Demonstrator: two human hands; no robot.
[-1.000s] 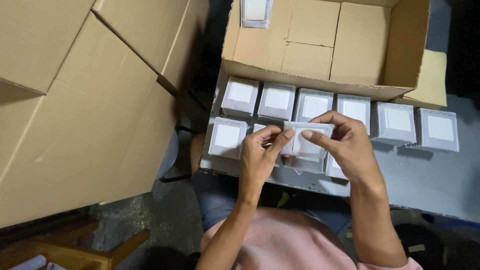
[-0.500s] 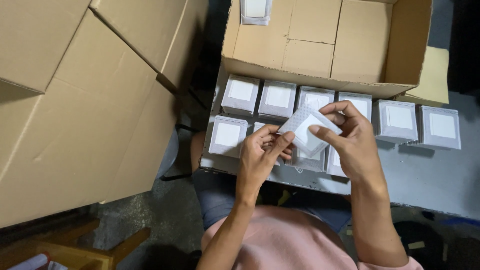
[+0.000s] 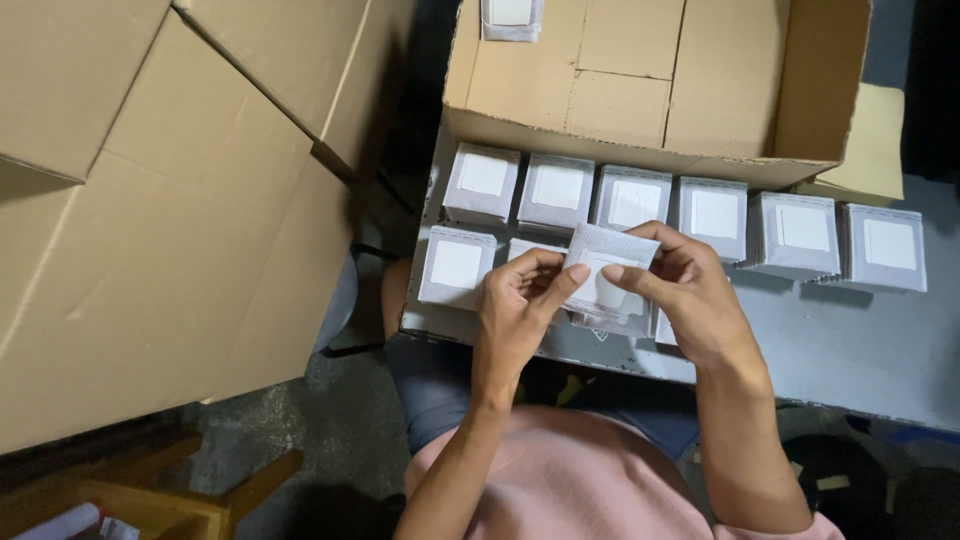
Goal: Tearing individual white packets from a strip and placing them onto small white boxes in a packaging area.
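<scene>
Large cardboard boxes (image 3: 150, 200) fill the left, cut off by the frame edges. An open box (image 3: 650, 90) sits at the back of a grey counter (image 3: 860, 340), its far end out of view; a packet (image 3: 510, 18) inside is cropped at the top. Rows of stacked grey packets (image 3: 640, 200) with white squares line the counter; the near-row stacks are partly hidden behind the hands. The left hand (image 3: 515, 310) and right hand (image 3: 690, 295) hold one sachet (image 3: 603, 275) above the near row, fingers (image 3: 575, 277) pinched on its left and right edges. The sachet is flat, grey, with a white centre panel, partly covered by thumbs.
</scene>
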